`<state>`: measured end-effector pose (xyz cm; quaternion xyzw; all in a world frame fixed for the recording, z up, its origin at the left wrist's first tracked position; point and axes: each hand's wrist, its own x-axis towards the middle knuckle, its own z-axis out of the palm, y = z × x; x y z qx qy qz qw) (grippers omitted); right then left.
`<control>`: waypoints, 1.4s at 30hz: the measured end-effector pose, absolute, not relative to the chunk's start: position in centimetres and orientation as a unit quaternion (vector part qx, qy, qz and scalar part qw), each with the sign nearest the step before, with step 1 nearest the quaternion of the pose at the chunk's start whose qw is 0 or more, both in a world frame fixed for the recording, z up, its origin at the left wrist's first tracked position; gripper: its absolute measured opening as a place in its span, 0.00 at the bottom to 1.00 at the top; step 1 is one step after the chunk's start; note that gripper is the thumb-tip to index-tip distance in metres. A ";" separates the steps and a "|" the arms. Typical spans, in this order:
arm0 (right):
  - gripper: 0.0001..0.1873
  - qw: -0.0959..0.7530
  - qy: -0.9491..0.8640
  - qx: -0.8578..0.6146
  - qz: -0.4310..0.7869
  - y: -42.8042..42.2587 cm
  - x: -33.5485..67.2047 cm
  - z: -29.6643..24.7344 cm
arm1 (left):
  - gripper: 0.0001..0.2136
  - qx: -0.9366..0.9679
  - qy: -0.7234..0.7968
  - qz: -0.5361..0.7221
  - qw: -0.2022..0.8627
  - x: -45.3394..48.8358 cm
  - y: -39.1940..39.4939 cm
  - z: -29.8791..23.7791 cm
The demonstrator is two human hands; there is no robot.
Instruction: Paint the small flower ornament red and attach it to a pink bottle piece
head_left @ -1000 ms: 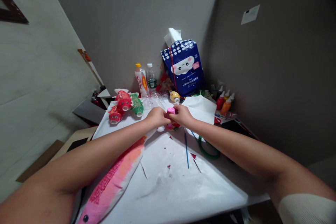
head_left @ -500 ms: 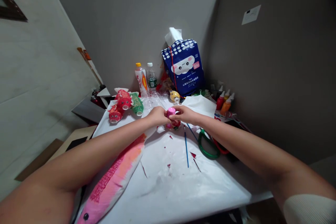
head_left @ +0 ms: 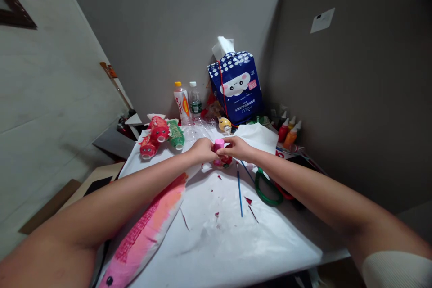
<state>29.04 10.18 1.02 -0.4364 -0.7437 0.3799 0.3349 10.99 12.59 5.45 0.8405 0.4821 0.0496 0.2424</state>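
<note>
Both my hands meet over the middle of the white paper-covered table (head_left: 236,243). My left hand (head_left: 201,150) and my right hand (head_left: 236,147) together grip a small pink bottle-shaped craft piece (head_left: 219,146) with red and dark bits at its base. A long pink and orange paper fish (head_left: 148,229) lies under my left forearm. A blue paintbrush (head_left: 239,189) lies just below my hands.
Red and green painted bottle figures (head_left: 158,137) lie at the back left beside two drink bottles (head_left: 187,101). A blue tissue pack (head_left: 236,87) stands by the wall, paint bottles (head_left: 288,132) at the back right. Green-handled scissors (head_left: 268,189) and red paper scraps lie nearby.
My right hand has shifted slightly left on the pink piece and its wrist has turned, uncovering the scissors. My left hand has stayed in place.
</note>
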 end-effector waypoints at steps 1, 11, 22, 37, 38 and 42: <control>0.16 0.335 -0.743 -0.439 0.379 10.2 29.0 1.0 | 0.13 0.840 0.482 0.050 0.243 11.0 12.6 5.4; 0.15 0.336 -0.734 -0.469 0.359 9.9 28.5 1.4 | 0.14 0.836 0.474 0.076 0.264 10.6 13.0 5.1; 0.15 0.312 -0.745 -0.487 0.333 10.1 28.2 1.4 | 0.13 0.836 0.479 0.070 0.261 10.5 12.9 5.1; 0.16 0.277 -0.745 -0.561 0.232 10.0 27.7 1.9 | 0.14 0.827 0.470 0.097 0.294 10.5 13.1 4.6; 0.16 0.277 -0.744 -0.564 0.227 10.0 27.7 2.0 | 0.14 0.827 0.469 0.097 0.295 10.6 13.2 4.7; 0.16 0.276 -0.742 -0.572 0.214 10.0 27.5 2.2 | 0.14 0.827 0.467 0.095 0.297 10.7 13.3 4.9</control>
